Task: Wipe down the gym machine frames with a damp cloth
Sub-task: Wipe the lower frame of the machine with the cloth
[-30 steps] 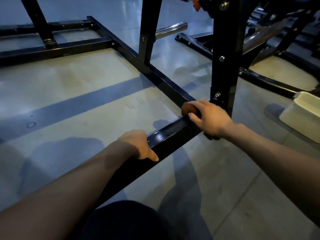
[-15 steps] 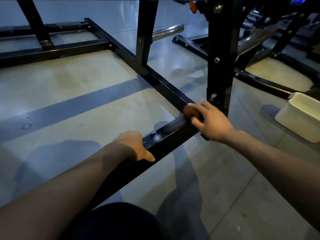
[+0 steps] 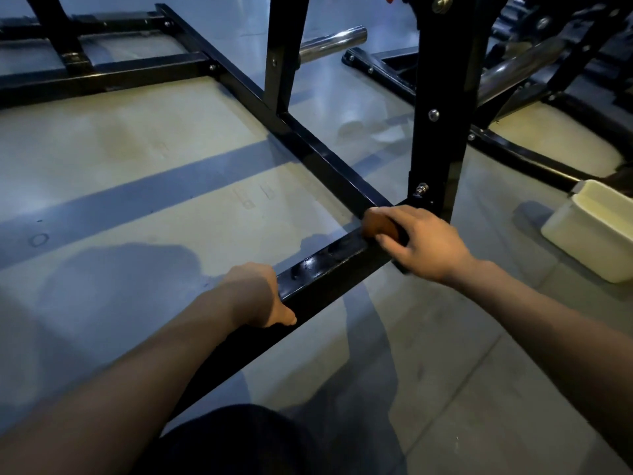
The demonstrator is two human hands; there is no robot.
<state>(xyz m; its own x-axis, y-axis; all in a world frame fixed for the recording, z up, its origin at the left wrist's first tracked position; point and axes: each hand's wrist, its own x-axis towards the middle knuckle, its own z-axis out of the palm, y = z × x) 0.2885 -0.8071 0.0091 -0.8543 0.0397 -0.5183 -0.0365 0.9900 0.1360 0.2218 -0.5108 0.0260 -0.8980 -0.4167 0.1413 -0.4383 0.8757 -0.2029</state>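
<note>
gripping the low black frame bar (image 3: 322, 269), the left hand (image 3: 253, 293) curls its fingers over the far edge, thumb on the near side. the right hand (image 3: 424, 245) pinches an orange-brown cloth (image 3: 376, 224) against the bar's corner beside the upright post (image 3: 438, 108). a white tub (image 3: 596, 231) sits on the floor (image 3: 137, 166) to the right.

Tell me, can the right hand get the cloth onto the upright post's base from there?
Probably yes: the right hand presses the cloth on the floor bar beside the upright post, with nothing between.
</note>
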